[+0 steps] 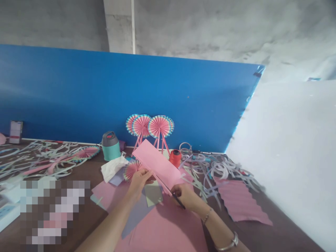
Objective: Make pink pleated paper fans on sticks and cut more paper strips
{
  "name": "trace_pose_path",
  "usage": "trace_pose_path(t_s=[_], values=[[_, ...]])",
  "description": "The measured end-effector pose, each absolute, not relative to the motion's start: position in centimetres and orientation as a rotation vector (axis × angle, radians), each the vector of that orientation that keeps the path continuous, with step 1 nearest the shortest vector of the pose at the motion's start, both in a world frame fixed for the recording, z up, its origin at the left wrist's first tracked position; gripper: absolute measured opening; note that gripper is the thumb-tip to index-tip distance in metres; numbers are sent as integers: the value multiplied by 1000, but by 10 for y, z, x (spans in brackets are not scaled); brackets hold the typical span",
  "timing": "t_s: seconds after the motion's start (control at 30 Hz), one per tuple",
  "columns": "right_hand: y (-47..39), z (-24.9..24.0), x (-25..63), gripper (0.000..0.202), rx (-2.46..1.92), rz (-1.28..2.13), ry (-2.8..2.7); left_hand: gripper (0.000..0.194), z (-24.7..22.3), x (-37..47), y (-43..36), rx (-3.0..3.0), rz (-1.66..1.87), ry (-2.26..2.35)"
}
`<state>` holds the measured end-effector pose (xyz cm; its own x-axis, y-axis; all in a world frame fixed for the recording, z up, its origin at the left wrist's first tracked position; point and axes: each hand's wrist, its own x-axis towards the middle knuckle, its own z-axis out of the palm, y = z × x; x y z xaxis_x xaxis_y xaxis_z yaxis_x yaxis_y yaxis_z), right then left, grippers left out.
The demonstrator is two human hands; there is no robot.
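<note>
My left hand (141,178) pinches the lower left edge of a pink sheet of paper (157,162), which is held up tilted above the table. My right hand (185,196) is closed around a slim, dark-handled cutting tool (179,202); I cannot tell if it is a knife or scissors. Its thin blade lies along the paper's lower edge, beside a narrow pink strip. Under both hands are large pink sheets (168,227), a grey-purple sheet (135,215) and a small pale green piece (153,194). A pleated pink rosette (132,170) lies just behind my left hand.
Pleated paper fans (159,126) lean on a blue partition (105,87). A teal container (110,148) and red thread spool (175,158) stand behind the paper. Paper strips lie in heaps left and right (219,170). A wavy pink sheet (241,201) is at right, near a white wall (296,157).
</note>
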<state>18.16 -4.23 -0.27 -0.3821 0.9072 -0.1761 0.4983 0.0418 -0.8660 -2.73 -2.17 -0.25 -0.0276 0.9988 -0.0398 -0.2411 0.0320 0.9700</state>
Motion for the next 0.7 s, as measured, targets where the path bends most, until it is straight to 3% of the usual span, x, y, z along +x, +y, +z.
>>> trace_pose_path(t_s=[0.5,0.7], values=[[-44,4,181,7,-1372,1361,-1836,34,-3,-29,-23,762,1218,977],[-46,6,182,18,-1404,1395,-1838,38,0,-29,-25,911,1195,1022]])
